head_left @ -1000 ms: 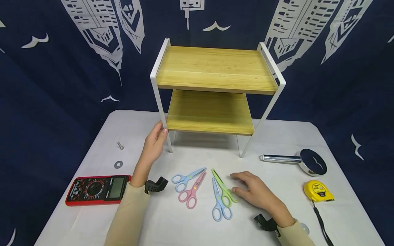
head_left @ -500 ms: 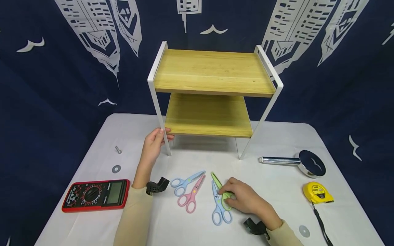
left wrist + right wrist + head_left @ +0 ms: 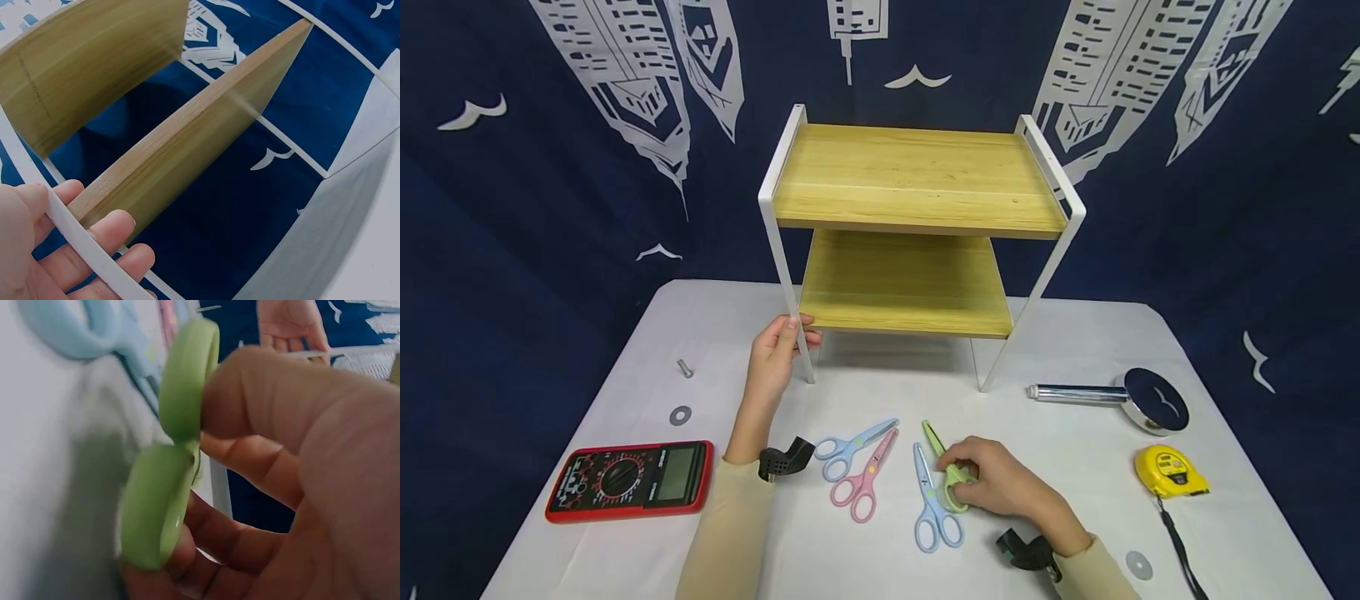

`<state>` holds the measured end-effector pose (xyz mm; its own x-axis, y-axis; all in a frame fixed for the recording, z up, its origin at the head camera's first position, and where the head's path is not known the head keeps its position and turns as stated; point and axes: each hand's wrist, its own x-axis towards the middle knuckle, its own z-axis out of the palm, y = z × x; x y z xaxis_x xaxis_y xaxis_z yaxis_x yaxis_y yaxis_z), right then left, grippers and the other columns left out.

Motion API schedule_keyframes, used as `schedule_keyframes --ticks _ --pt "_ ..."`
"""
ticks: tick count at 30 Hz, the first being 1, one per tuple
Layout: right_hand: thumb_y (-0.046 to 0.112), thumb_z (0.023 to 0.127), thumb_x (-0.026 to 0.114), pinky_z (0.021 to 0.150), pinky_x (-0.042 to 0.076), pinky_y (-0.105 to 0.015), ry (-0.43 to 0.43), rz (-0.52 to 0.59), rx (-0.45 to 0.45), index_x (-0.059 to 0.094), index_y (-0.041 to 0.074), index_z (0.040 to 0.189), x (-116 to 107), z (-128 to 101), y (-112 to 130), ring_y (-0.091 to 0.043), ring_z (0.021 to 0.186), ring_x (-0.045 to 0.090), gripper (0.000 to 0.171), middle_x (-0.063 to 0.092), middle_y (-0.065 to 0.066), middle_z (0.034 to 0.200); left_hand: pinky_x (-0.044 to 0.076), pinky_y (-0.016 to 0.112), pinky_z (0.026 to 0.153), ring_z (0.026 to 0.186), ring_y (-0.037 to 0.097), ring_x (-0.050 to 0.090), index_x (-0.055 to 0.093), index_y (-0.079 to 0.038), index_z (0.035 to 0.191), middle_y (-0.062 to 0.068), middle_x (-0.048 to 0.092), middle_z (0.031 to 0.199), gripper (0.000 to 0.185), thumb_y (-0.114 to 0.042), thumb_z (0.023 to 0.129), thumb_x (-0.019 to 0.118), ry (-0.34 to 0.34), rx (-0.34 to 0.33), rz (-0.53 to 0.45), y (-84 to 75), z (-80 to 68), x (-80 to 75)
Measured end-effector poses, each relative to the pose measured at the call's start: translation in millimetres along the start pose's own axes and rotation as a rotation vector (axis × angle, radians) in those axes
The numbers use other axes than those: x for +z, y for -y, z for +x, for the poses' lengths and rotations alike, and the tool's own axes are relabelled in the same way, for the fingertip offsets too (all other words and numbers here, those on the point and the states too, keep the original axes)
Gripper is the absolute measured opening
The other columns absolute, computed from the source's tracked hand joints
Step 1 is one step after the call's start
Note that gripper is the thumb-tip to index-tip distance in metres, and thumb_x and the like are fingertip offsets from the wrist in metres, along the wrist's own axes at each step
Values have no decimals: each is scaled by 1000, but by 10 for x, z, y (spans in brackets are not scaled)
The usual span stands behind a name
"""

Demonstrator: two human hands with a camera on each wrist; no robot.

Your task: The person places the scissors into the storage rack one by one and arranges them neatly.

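A two-tier shelf (image 3: 917, 179) with wooden boards and a white frame stands at the back of the table. My left hand (image 3: 772, 354) grips its front left leg just by the lower board; the left wrist view shows the fingers (image 3: 114, 230) passing behind the white bar. Green scissors (image 3: 156, 506) are pinched at their handles by my right hand (image 3: 1000, 479). Blue scissors (image 3: 931, 508) lie just left of them. Farther left lie pink scissors (image 3: 865, 479) and another blue pair (image 3: 850, 446).
On the left are a red multimeter (image 3: 628, 481), a grey washer (image 3: 681, 415) and a bolt (image 3: 685, 368). To the right lie a chrome shower head (image 3: 1153, 400), a yellow tape measure (image 3: 1168, 471) with a black strap, and another washer (image 3: 1138, 565).
My right hand has moved left onto the green scissors, pinched their handles and shifted them slightly away from the blue pair. My left fingers have wrapped further around the shelf leg.
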<state>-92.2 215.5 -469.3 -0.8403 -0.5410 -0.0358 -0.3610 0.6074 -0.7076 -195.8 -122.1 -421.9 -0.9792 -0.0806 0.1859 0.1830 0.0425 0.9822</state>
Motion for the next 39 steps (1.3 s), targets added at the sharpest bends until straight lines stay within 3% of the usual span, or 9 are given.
schedule_keyframes --ticks 7,11,19,24,27,32,37,39 --pt "-2 79 70 62 39 -19 99 144 80 73 8 104 -75 61 -43 0 65 40 27 57 0 82 48 26 82 83 1 69 64 5 117 -17 71 80 37 -25 111 43 -1 -1 -2 11 0 -1" --pt "3 85 75 60 43 -19 107 197 58 73 5 106 -205 151 116 1 64 46 22 64 -1 85 49 26 83 83 2 69 64 5 117 -14 71 81 36 -24 110 43 -7 -1 -7 6 -5 4" --pt "-2 85 77 65 50 -21 -17 208 -213 74 -1 111 -808 436 1027 -3 77 57 26 74 -13 100 48 27 82 82 3 68 65 4 116 -12 72 81 35 -24 110 44 -18 4 -8 24 -5 12" --pt "-10 79 78 63 51 -22 -76 242 -473 68 -9 121 -1207 619 1688 -9 76 58 43 71 -20 109 49 25 81 82 3 68 66 3 115 -11 72 80 36 -25 110 44 -27 10 -2 24 -6 19" --pt "-8 75 82 64 50 -22 -138 166 -544 65 -8 127 -1402 764 2020 -14 78 58 55 70 -17 114 50 24 81 81 3 68 65 4 114 -9 72 80 36 -24 110 43 -32 23 -7 27 1 23" --pt "0 78 83 67 45 -20 -232 22 -366 62 2 138 -1626 1129 2375 -19 84 55 63 68 -11 119 50 24 81 79 2 68 64 7 113 -11 71 78 36 -21 111 42 -38 39 -25 20 12 28" --pt "8 83 80 66 39 -20 -266 -93 -212 61 8 140 -1745 1571 2483 -17 77 52 61 66 -7 105 49 25 81 80 5 68 64 7 112 -5 72 79 36 -21 111 42 -41 48 -29 38 10 38" --pt "12 85 79 67 38 -22 -268 -141 -194 61 9 141 -1776 1721 2479 -17 76 50 59 67 -6 109 50 24 82 80 6 68 64 7 111 -2 72 80 35 -21 111 42 -46 50 -36 49 6 45"
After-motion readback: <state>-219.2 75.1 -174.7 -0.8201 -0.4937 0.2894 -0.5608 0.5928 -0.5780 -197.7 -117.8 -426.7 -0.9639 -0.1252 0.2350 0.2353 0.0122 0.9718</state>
